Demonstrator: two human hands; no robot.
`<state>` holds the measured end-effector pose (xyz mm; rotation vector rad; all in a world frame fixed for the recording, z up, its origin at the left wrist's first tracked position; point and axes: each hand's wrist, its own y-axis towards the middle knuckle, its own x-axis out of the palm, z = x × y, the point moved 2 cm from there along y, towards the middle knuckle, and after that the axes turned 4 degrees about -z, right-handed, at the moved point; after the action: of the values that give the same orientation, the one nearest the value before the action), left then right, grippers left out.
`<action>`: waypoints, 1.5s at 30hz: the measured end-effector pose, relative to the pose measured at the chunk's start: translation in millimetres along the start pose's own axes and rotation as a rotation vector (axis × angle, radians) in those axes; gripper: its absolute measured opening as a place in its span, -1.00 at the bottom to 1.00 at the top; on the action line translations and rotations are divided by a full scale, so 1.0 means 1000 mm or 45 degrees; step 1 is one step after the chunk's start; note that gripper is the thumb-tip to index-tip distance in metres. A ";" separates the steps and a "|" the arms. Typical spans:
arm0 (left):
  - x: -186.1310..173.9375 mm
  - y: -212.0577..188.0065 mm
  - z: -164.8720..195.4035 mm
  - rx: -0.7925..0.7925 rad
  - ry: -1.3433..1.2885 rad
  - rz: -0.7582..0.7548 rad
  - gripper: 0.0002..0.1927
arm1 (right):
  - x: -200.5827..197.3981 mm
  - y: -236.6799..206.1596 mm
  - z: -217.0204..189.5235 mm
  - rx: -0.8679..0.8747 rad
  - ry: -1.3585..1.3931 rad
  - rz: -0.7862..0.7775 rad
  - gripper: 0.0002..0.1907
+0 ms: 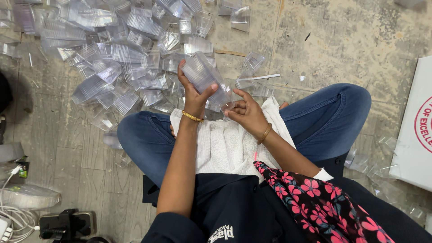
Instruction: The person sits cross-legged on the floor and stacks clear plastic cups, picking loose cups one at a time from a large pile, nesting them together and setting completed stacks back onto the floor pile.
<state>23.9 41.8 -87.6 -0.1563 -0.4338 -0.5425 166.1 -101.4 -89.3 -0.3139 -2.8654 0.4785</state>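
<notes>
Clear plastic containers, nested in a stack [204, 78], are sitting gripped in the left hand [194, 96] above the person's lap, thumb and fingers curling around them. The right hand [245, 112] is pinching the stack's lower end. More containers [112, 49] are lying heaped on the floor [342, 40] toward its far left corner.

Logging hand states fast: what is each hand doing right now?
Left hand: closed around a stack of clear plastic containers.
Right hand: fingers curled at the lower end of the stack; grip cannot be told.
</notes>
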 end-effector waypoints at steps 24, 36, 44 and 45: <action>0.002 0.001 0.000 -0.125 0.027 -0.114 0.13 | -0.074 0.011 -0.023 -0.150 0.072 0.186 -0.63; 0.014 -0.005 -0.004 -0.112 0.552 -0.681 -0.17 | -0.036 0.047 -0.076 0.118 -0.028 0.193 -0.69; 0.011 -0.003 0.006 -0.122 0.324 -0.364 -0.31 | -0.273 -0.028 -0.092 -0.584 -0.850 0.939 -0.60; 0.010 -0.003 0.007 -0.182 0.175 -0.307 -0.30 | -0.311 -0.061 -0.092 -0.741 -0.892 1.055 -0.38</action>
<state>27.4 36.5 -77.1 -0.2037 -0.2810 -0.8173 474.9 -206.4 -39.4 -1.7768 -3.3519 -0.2228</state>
